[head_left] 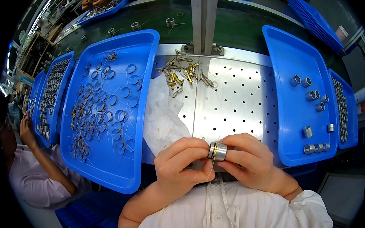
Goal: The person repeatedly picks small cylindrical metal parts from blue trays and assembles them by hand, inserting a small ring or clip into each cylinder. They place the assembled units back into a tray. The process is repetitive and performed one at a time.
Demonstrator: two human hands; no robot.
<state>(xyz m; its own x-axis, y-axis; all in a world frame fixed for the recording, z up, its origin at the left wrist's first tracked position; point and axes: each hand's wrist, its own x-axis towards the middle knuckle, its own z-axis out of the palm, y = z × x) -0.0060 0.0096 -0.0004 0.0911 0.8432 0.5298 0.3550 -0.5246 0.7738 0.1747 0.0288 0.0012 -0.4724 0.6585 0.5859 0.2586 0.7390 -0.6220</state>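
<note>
Close to my body, both hands hold a short silver metal cylinder (pixel 219 152) with a gold-coloured band near its left end. My left hand (pixel 184 159) pinches that left end between thumb and fingers. A thin wire hangs down from the band beside my left thumb. The fingers of my right hand (pixel 250 161) are closed round the plain right end. To my left, a blue tray (pixel 125 181) holds many thin rings with long wire tails. On my right, another blue tray (pixel 273 40) contains several silver cylinders (pixel 308 131).
Gold-coloured strips (pixel 188 73) lie on the perforated metal table (pixel 237 100), beside a white sheet (pixel 161 117). A metal post (pixel 203 24) rises at the back, before a green conveyor (pixel 240 26) carrying wired parts. A co-worker (pixel 43 172) sits at the left; another works beyond the conveyor.
</note>
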